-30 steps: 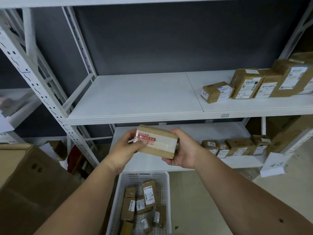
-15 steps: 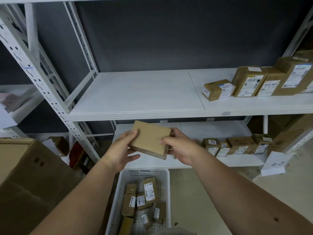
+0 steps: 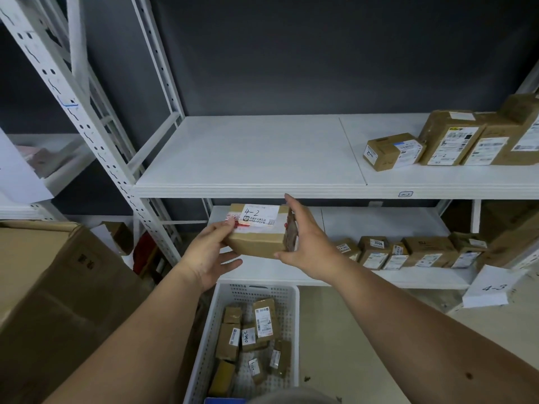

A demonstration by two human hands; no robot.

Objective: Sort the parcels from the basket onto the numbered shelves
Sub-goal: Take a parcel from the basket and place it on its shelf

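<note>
Both hands hold one brown cardboard parcel in the air in front of the shelving, just below the front edge of the upper shelf and above the white basket. The left hand grips the parcel's left end, its thumb lying on the top face by the red-printed tape and its fingers curled underneath. The right hand clasps the right end, thumb at the lower front corner and fingers stretched up along the side. The parcel's top face carries a white label with "4-2" written by hand. The upper shelf has a small tag on its front edge and several labelled boxes standing at its right end. The lower shelf holds a row of small parcels toward the right. A paper sign reading "4-3" hangs at the lower right. The basket on the floor holds more small parcels lying loosely together. A large cardboard carton stands at the left.
</note>
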